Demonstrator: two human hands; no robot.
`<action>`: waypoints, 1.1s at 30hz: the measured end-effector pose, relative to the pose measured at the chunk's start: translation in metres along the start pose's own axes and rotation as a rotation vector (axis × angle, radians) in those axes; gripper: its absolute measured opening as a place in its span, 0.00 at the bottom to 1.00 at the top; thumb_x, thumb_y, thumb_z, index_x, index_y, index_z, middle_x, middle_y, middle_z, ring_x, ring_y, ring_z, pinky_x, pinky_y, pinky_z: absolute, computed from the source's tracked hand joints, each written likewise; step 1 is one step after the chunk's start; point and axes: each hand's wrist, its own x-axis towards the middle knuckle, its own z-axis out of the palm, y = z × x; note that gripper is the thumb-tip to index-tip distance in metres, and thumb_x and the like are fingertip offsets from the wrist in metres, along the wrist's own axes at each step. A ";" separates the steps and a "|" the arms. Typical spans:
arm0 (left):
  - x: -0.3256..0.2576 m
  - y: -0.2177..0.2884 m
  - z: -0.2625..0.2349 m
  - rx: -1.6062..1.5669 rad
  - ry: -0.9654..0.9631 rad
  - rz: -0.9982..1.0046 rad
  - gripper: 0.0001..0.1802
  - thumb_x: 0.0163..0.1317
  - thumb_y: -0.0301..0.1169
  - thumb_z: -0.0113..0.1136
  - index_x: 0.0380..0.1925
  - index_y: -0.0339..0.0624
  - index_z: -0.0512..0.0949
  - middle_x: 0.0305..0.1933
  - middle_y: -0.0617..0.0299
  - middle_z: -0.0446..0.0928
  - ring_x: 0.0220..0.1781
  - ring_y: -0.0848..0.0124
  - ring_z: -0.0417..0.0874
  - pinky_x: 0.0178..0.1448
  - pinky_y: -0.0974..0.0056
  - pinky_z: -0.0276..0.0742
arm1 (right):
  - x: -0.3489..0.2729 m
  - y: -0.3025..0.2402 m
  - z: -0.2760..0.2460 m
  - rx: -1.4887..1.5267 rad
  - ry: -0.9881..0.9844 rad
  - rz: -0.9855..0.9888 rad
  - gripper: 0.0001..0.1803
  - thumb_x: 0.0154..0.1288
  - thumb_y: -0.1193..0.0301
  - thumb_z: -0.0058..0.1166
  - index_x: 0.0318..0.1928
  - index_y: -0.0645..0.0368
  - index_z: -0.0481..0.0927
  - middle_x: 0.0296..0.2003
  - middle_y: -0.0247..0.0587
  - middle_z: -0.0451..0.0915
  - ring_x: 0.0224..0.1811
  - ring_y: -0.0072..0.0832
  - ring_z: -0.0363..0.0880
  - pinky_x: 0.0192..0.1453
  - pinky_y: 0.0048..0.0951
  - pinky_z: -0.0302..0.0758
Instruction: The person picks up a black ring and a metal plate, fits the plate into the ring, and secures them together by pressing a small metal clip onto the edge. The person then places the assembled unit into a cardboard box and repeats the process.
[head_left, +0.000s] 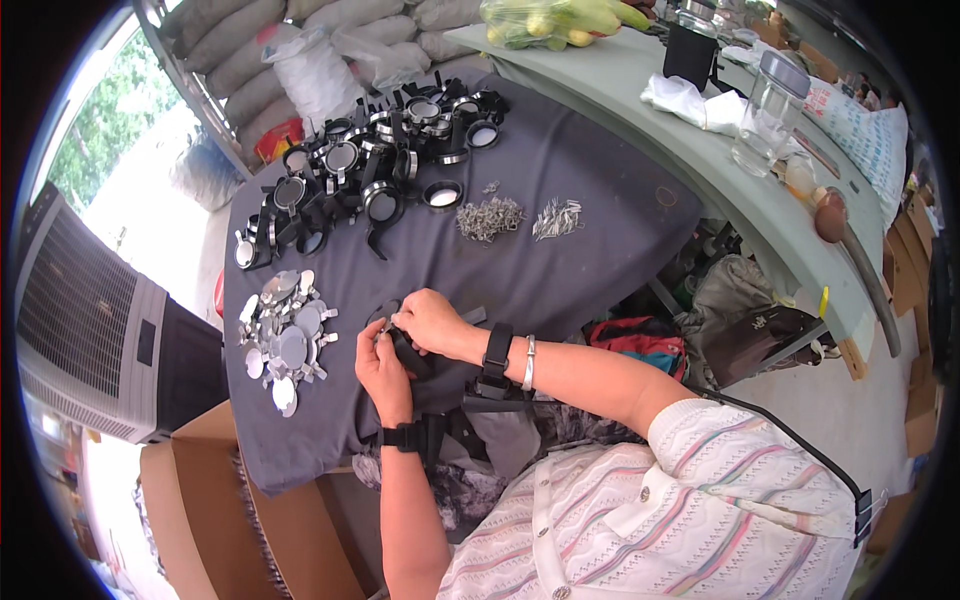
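Both hands clenched on 1 small black ring part point(408, 350) over the grey-clothed counter point(560, 170): left hand point(383, 368) beneath, right hand point(430, 320) on top. Silver discs point(285, 335) lie just left; finished black rings point(370, 165) farther back.

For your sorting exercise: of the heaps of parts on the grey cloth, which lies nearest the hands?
The heap of silver discs, just left of the left hand; the black rings and small metal clips lie farther up.

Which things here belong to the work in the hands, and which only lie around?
In use: left hand and right hand, both on a small black ring part; round silver discs; finished black rings; small metal clips.

Lying about: clear glass jar; white cloth; bagged yellow fruit.
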 end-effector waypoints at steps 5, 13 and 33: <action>-0.001 0.002 0.002 0.008 0.037 -0.009 0.10 0.67 0.25 0.44 0.43 0.39 0.75 0.23 0.70 0.68 0.15 0.85 0.63 0.15 0.75 0.60 | 0.008 -0.003 -0.032 -0.008 -0.068 -0.025 0.17 0.63 0.63 0.56 0.28 0.68 0.77 0.19 0.37 0.76 0.15 0.22 0.75 0.18 0.24 0.73; -0.003 0.004 0.005 -0.015 0.055 -0.001 0.10 0.66 0.25 0.46 0.44 0.39 0.76 0.21 0.72 0.66 0.15 0.85 0.61 0.15 0.75 0.60 | 0.102 -0.007 -0.204 -0.953 0.363 -0.201 0.11 0.52 0.65 0.59 0.32 0.60 0.84 0.30 0.50 0.81 0.36 0.45 0.81 0.42 0.42 0.75; -0.002 -0.008 0.001 0.056 0.049 0.066 0.10 0.67 0.27 0.47 0.43 0.40 0.77 0.23 0.72 0.68 0.15 0.85 0.61 0.16 0.75 0.58 | 0.059 0.026 -0.153 -1.027 0.355 -0.262 0.13 0.52 0.65 0.57 0.27 0.65 0.81 0.28 0.56 0.79 0.34 0.51 0.79 0.41 0.46 0.75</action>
